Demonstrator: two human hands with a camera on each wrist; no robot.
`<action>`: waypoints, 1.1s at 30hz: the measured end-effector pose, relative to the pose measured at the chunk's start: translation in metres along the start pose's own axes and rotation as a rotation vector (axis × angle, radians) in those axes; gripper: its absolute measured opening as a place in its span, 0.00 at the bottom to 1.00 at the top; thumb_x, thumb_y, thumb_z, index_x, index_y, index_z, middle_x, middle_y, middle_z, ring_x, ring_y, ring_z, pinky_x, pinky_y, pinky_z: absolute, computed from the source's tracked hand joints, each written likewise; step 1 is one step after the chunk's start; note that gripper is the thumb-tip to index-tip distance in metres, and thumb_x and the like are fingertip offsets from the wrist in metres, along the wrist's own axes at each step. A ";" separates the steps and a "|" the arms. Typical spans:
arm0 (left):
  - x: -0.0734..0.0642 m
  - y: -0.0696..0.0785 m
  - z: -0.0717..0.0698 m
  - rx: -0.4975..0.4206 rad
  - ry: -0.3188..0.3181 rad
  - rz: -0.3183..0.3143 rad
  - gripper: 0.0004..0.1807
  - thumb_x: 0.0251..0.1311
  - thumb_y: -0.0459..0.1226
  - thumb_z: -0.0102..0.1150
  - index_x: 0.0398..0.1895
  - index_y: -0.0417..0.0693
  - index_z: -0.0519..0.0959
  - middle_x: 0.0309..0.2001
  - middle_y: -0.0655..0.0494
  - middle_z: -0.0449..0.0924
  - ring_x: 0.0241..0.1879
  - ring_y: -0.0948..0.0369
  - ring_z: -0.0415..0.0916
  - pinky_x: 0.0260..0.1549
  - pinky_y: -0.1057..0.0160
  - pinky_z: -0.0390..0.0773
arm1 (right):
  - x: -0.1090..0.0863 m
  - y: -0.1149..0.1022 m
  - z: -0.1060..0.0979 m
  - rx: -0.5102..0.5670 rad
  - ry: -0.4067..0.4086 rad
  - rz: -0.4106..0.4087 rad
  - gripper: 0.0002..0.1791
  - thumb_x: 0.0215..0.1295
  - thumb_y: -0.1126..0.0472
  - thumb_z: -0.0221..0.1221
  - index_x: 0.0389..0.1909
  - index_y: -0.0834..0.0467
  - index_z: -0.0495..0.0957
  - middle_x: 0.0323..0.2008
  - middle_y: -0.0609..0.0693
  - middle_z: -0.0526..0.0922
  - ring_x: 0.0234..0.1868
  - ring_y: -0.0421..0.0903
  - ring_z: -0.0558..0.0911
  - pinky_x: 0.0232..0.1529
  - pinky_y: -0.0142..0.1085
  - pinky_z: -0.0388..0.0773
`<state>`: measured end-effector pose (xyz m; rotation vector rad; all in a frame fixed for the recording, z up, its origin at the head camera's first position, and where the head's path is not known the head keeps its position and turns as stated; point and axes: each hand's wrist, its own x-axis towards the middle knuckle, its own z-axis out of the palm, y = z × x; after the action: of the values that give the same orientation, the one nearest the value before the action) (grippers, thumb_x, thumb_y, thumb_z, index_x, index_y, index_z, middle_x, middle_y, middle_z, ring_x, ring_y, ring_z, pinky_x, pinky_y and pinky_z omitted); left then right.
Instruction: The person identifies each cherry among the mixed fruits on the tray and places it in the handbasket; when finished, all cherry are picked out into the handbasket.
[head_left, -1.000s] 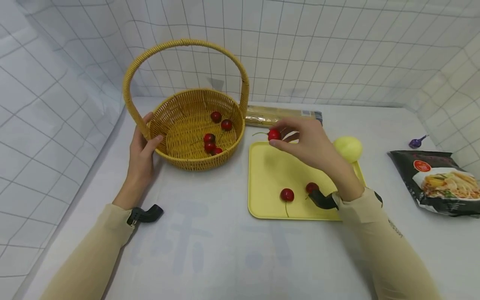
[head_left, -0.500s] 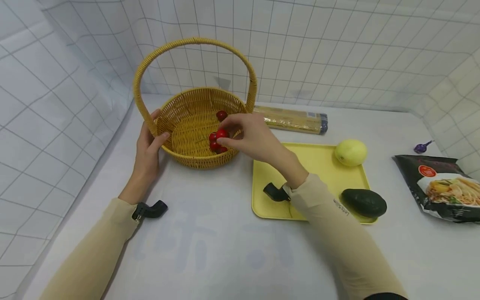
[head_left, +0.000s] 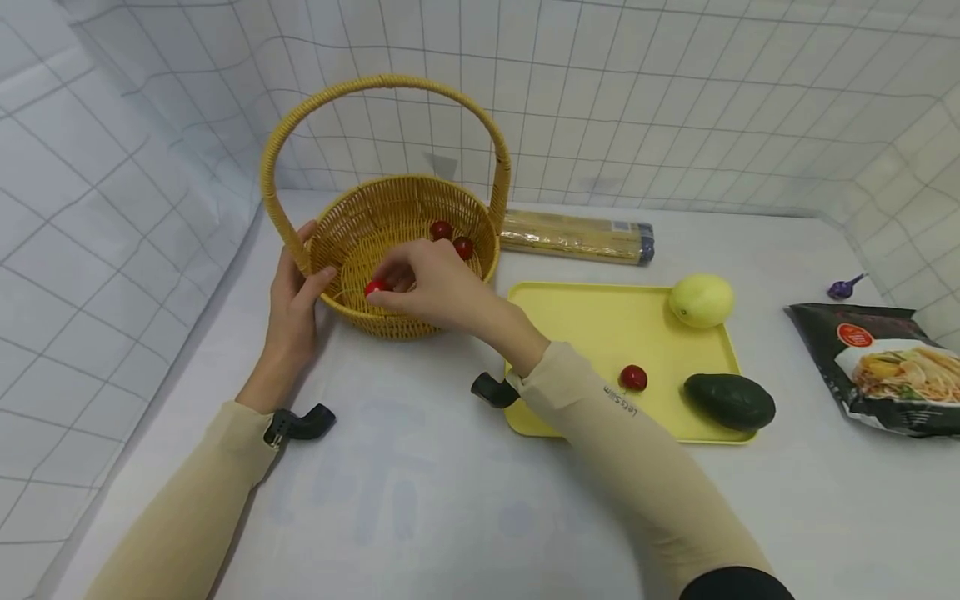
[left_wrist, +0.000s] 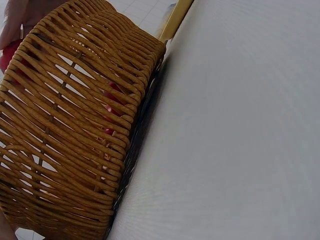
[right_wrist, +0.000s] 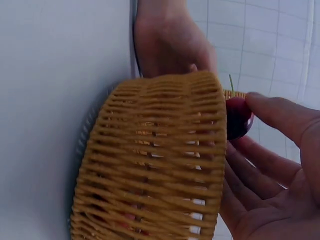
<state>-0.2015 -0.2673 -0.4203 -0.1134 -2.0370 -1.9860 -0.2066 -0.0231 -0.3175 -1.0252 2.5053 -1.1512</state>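
Observation:
A yellow wicker basket (head_left: 405, 327) with a tall arched handle stands at the back left in the head view. My left hand (head_left: 291, 312) grips its left rim, thumb inside by the foot of the handle. Over the basket's inside, my right hand (head_left: 442, 287) pinches a red cherry (right_wrist: 239, 117) between thumb and fingers, its green stem pointing up in the right wrist view. Two dark red cherries (head_left: 441, 230) lie at the basket's back right; my right hand hides others from the head view. Red shows through the weave in the left wrist view.
Right of the basket lies a yellow tray (head_left: 585, 321) holding one cherry (head_left: 633, 377), a lemon (head_left: 701, 301) and an avocado (head_left: 729, 402). Behind it is a long golden packet (head_left: 573, 237). Far right are a black noodle bag (head_left: 877, 367) and a small purple object (head_left: 845, 287).
My right hand has carried the cherry leftward from above the tray to over the basket's front left. The left hand has stayed on the basket's rim.

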 end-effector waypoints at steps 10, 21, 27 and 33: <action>0.002 0.002 0.003 0.066 -0.015 -0.008 0.35 0.73 0.38 0.54 0.82 0.62 0.61 0.81 0.54 0.59 0.74 0.52 0.62 0.69 0.59 0.61 | -0.026 0.012 -0.018 -0.029 0.106 -0.032 0.16 0.73 0.60 0.66 0.57 0.60 0.85 0.54 0.53 0.89 0.52 0.45 0.87 0.53 0.35 0.83; -0.001 0.005 -0.004 0.103 0.015 -0.014 0.35 0.73 0.39 0.53 0.82 0.64 0.62 0.80 0.54 0.61 0.73 0.54 0.63 0.67 0.62 0.61 | -0.079 0.040 -0.050 -0.072 0.161 -0.049 0.14 0.73 0.60 0.65 0.55 0.60 0.85 0.53 0.52 0.89 0.51 0.47 0.88 0.53 0.38 0.84; -0.003 0.004 -0.004 0.061 0.022 -0.013 0.35 0.72 0.38 0.55 0.82 0.62 0.62 0.81 0.57 0.59 0.74 0.54 0.62 0.69 0.62 0.60 | -0.108 0.058 -0.064 -0.081 0.169 0.006 0.14 0.73 0.58 0.66 0.55 0.57 0.86 0.53 0.51 0.89 0.52 0.49 0.88 0.54 0.45 0.84; -0.001 0.002 -0.002 0.037 0.018 -0.011 0.35 0.72 0.37 0.55 0.81 0.62 0.64 0.81 0.58 0.60 0.74 0.54 0.62 0.69 0.60 0.60 | -0.140 0.075 -0.070 -0.107 0.154 0.101 0.15 0.73 0.55 0.67 0.56 0.55 0.86 0.53 0.52 0.89 0.51 0.48 0.89 0.55 0.49 0.84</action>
<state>-0.1995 -0.2688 -0.4188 -0.0767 -2.0665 -1.9480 -0.1724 0.1459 -0.3393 -0.8531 2.7301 -1.1174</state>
